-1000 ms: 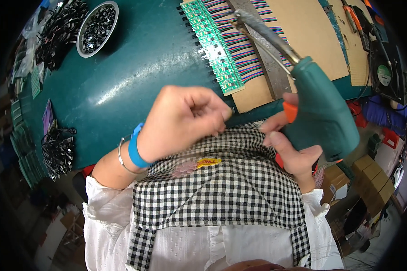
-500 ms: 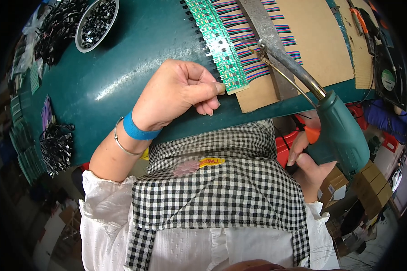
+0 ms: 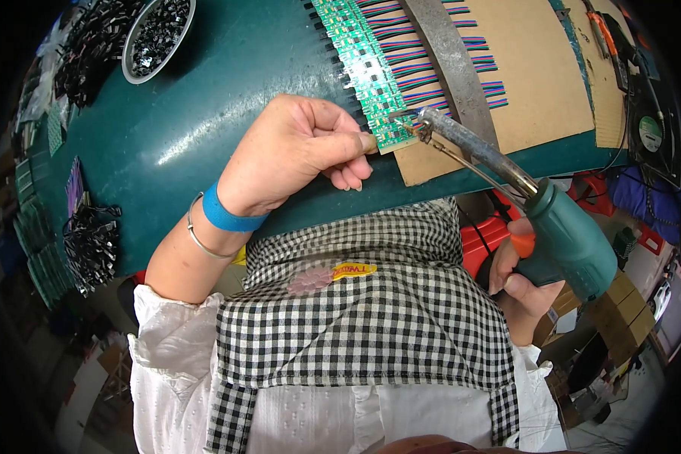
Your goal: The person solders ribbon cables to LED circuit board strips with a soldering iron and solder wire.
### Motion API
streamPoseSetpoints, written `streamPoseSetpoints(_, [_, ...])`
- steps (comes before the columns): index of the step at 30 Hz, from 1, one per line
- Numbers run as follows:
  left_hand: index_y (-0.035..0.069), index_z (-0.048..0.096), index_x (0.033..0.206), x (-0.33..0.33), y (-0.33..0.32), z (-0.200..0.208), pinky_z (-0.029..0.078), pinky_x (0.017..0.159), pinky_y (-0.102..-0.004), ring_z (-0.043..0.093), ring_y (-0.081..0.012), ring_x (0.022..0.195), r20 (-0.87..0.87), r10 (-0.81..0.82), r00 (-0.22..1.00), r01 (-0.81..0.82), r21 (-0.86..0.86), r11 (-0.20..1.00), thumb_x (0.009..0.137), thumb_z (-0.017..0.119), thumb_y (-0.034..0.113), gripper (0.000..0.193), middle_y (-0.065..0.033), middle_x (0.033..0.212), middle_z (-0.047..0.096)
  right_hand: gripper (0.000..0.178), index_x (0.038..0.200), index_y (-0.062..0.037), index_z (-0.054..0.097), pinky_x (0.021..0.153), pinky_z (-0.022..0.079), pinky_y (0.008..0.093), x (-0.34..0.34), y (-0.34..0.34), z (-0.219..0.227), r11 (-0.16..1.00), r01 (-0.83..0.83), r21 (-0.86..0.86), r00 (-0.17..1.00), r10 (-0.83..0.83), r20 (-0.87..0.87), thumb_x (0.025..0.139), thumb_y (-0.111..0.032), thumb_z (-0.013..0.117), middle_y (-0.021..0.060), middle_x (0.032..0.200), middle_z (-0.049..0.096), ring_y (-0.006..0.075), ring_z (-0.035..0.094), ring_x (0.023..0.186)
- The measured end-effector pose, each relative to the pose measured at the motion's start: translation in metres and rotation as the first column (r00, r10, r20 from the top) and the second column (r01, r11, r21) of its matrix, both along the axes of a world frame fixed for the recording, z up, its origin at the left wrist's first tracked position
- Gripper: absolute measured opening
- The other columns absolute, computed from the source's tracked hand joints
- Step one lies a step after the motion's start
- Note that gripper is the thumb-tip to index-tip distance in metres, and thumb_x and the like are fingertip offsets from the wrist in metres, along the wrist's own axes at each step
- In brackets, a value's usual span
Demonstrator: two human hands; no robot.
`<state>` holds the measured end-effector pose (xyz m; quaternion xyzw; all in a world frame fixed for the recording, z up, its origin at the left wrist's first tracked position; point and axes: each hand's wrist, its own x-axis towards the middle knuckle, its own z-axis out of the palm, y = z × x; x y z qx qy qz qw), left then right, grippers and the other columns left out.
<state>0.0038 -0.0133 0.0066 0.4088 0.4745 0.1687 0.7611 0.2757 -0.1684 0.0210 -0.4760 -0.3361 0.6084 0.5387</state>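
My left hand (image 3: 291,151) is pinched at the near end of a row of green circuit boards (image 3: 369,72). Whatever lies between its thumb and forefinger is too small to make out. Small black parts stick out along the boards' left edge, and thin coloured wires (image 3: 412,69) run from their right edge. In my right hand (image 3: 528,291) is a soldering gun (image 3: 571,231) with a green body and an orange trigger. Its tip and feed tube reach over the nearest boards, close to my left fingertips; exact contact cannot be told.
A metal bar (image 3: 461,72) lies across the wires on a cardboard sheet (image 3: 537,83). A bowl (image 3: 136,80) of small black parts stands at the far left of the green table, beside a black pile (image 3: 94,57) and a bundle (image 3: 91,246). Orange-handled pliers (image 3: 604,38) lie far right.
The soldering gun's tip has moved left and toward me, from above the wires onto the near end of the boards. My left hand stays nearly in place.
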Motion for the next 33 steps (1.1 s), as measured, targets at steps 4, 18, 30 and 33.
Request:
streamPoseSetpoints(4, [-0.004, 0.065, 0.080, 0.001, 0.001, 0.001, 0.053, 0.056, -0.0229, 0.063, -0.0119, 0.058, -0.010, -0.012, 1.000, 0.012, 0.001, 1.000, 0.086, 0.066, 0.011, 0.016, -0.0098, 0.070, 0.068, 0.060, 0.113, 0.0153, 0.044, 0.035, 0.039, 0.0241, -0.003, 0.000, -0.004, 0.998, 0.042, 0.040, 0.998, -0.043, 0.041, 0.072, -0.012, 0.078, 0.0086, 0.056, 0.050, 0.0158, 0.047, 0.040])
streamPoseSetpoints(18, [-0.002, 0.064, 0.079, 0.003, -0.002, 0.001, 0.052, 0.054, -0.0221, 0.062, -0.0110, 0.055, -0.023, -0.003, 1.000, 0.004, 0.009, 1.000, 0.088, 0.064, 0.008, 0.013, -0.0080, 0.067, 0.066, 0.045, 0.102, 0.0102, 0.049, 0.041, 0.042, 0.0254, -0.002, -0.002, -0.005, 0.998, 0.046, -0.039, 0.997, -0.048, -0.057, 0.067, -0.002, 0.075, 0.0123, 0.065, 0.052, 0.0178, 0.051, 0.046])
streamPoseSetpoints(30, [-0.002, 0.065, 0.079, 0.002, -0.004, 0.000, 0.052, 0.054, -0.0219, 0.062, -0.0106, 0.055, -0.026, 0.013, 1.000, -0.012, 0.017, 1.000, 0.088, 0.064, 0.009, 0.014, -0.0077, 0.067, 0.066, 0.043, 0.098, 0.0052, 0.046, 0.038, 0.041, 0.0242, -0.009, -0.002, -0.004, 0.995, 0.072, -0.072, 0.997, -0.071, 0.016, 0.070, -0.008, 0.077, 0.0096, 0.057, 0.052, 0.0163, 0.048, 0.041])
streamPoseSetpoints(33, [-0.003, 0.065, 0.080, 0.001, -0.004, 0.000, 0.052, 0.054, -0.0218, 0.062, -0.0105, 0.056, -0.027, 0.014, 1.000, -0.013, 0.018, 1.000, 0.088, 0.064, 0.009, 0.014, -0.0075, 0.067, 0.066, 0.044, 0.098, 0.0054, 0.046, 0.038, 0.041, 0.0244, -0.010, -0.002, -0.003, 0.991, 0.096, -0.096, 0.995, -0.092, 0.042, 0.070, -0.008, 0.077, 0.0094, 0.057, 0.051, 0.0163, 0.048, 0.041])
